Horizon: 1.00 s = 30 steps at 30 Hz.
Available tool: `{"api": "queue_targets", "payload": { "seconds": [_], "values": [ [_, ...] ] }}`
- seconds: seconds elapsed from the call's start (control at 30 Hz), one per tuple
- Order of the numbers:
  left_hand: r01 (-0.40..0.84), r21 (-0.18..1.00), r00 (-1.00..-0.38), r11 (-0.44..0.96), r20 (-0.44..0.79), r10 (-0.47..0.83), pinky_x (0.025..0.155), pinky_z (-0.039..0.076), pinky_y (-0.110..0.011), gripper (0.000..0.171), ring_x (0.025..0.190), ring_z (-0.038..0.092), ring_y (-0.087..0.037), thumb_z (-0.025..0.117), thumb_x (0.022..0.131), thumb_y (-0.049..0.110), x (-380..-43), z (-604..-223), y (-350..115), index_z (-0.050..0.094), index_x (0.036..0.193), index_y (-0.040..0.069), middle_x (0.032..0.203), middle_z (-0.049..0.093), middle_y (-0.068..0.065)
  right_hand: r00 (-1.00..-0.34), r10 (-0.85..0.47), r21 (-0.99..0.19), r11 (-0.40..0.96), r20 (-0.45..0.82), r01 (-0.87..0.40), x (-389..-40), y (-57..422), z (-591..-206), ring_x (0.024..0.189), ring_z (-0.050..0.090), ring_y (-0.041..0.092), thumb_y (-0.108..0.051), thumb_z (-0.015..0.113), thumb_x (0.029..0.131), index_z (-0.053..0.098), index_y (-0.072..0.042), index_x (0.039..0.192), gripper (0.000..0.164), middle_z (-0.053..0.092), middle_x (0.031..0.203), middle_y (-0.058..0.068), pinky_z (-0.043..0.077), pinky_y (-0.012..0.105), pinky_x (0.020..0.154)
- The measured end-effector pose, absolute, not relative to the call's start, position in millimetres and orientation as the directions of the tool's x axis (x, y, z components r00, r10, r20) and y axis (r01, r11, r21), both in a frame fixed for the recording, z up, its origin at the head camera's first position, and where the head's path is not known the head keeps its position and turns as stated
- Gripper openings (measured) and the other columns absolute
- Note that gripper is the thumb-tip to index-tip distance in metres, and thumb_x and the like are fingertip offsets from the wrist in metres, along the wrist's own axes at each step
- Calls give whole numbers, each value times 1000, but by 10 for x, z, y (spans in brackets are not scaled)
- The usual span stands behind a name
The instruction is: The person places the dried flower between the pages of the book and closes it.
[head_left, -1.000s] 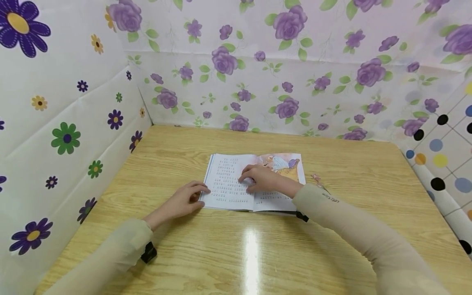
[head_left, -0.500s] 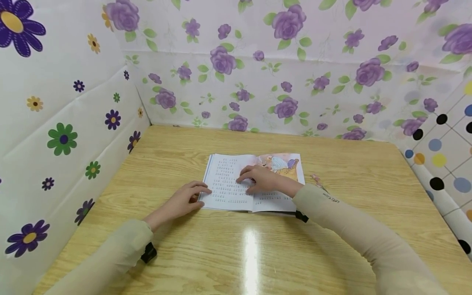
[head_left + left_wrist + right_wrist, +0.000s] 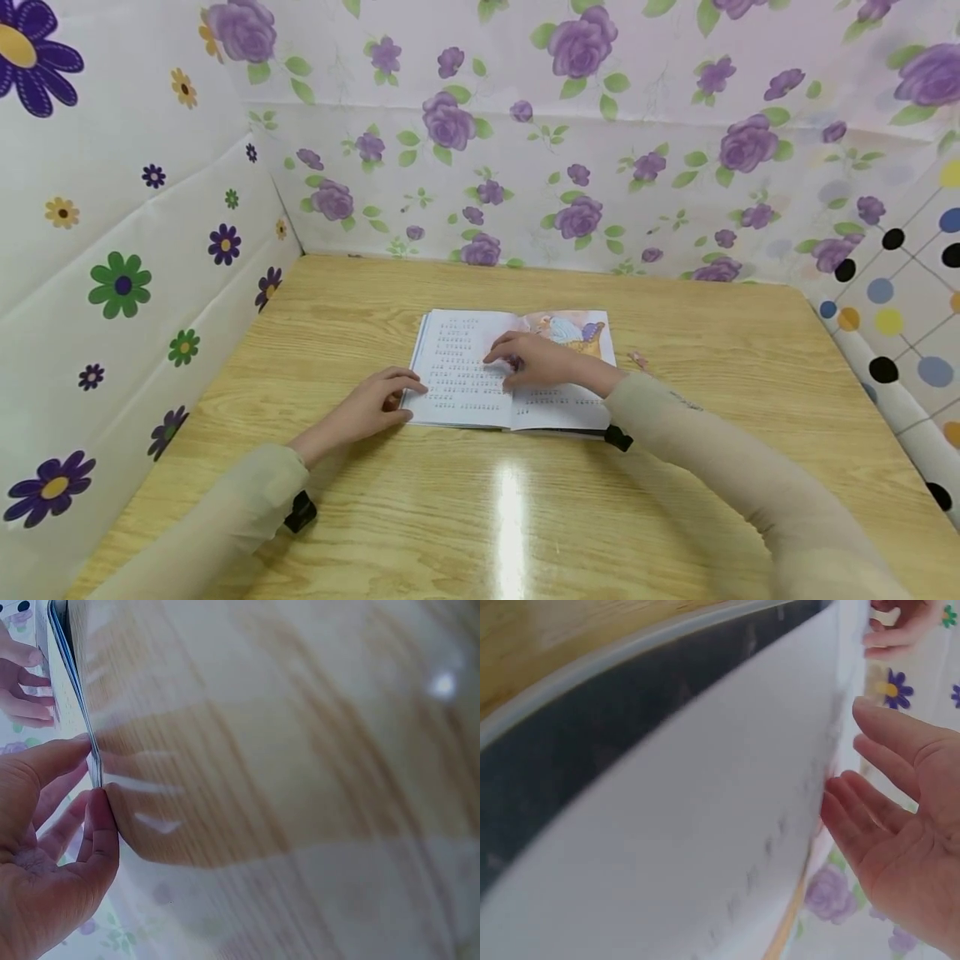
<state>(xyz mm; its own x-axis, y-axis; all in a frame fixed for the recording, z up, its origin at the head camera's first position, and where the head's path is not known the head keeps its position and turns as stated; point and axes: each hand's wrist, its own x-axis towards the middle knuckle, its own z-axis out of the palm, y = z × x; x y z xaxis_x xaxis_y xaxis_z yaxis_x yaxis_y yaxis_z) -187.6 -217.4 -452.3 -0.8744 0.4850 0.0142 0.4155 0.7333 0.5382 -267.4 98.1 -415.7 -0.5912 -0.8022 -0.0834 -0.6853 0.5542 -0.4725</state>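
Note:
An open book [image 3: 465, 408] lies on the wooden table, printed text on its left page and a coloured picture at the top of the right one. My left hand [image 3: 371, 404] rests at the book's left edge, fingers on the margin and thumb by the lower corner. The left wrist view has its fingertips right at the stacked page edges [image 3: 73, 682]. Reaching across the right page, my right hand [image 3: 543, 361] has its fingertips on the text near the middle fold. In the right wrist view its fingers are loosely extended beside the white page [image 3: 667, 802], holding nothing.
Just right of the book is a small pink flower shape [image 3: 637, 359]. Floral sheets [image 3: 480, 167] hang behind the table [image 3: 405, 517] and along its left side; a dotted sheet [image 3: 911, 333] borders the right. Black wrist devices [image 3: 302, 511] show under both sleeves.
The head view has shifted slightly, moving the scene left. Over the last half second my right hand has slid a little rightward across the book. My left hand stays at the left edge.

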Motion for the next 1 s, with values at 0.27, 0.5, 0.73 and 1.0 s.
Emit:
{"api": "queue_targets", "payload": {
  "seconds": [0.27, 0.5, 0.73, 1.0],
  "values": [
    [396, 553, -879, 733, -2, 476, 83, 50, -33, 36, 101, 56, -21, 72, 89, 10, -1895, -4505, -2168, 67, 124, 10, 141, 53, -17, -707, -700, -560, 549, 96, -620, -2729, 1366, -3902, 116, 61, 34, -11, 67, 94, 63, -6, 130, 37, 61, 132, 13, 54, 44, 92],
    [385, 561, -879, 733, -19, 476, 80, 47, -29, 35, 96, 54, -19, 73, 89, 10, -1896, -4514, -2168, 67, 123, 11, 140, 53, -14, -808, -566, -580, 608, 163, -542, -2721, 1807, -3808, 114, 61, 31, -10, 64, 96, 61, -8, 131, 36, 63, 132, 13, 54, 44, 92],
    [392, 565, -876, 726, -12, 482, 79, 48, -28, 35, 96, 54, -18, 73, 88, 10, -1894, -4538, -2175, 68, 123, 11, 140, 53, -15, -872, -430, -592, 648, 236, -480, -2621, 2186, -3812, 108, 64, 31, -10, 62, 97, 63, -7, 128, 31, 65, 126, 16, 54, 47, 88],
    [398, 575, -874, 715, 0, 486, 79, 48, -29, 35, 97, 53, -20, 73, 89, 9, -1887, -4522, -2163, 67, 123, 11, 140, 53, -15, -914, -322, -587, 701, 246, -405, -2497, 2600, -3978, 100, 66, 29, -13, 62, 98, 66, -6, 123, 26, 68, 118, 17, 56, 44, 82]
  ]
}}
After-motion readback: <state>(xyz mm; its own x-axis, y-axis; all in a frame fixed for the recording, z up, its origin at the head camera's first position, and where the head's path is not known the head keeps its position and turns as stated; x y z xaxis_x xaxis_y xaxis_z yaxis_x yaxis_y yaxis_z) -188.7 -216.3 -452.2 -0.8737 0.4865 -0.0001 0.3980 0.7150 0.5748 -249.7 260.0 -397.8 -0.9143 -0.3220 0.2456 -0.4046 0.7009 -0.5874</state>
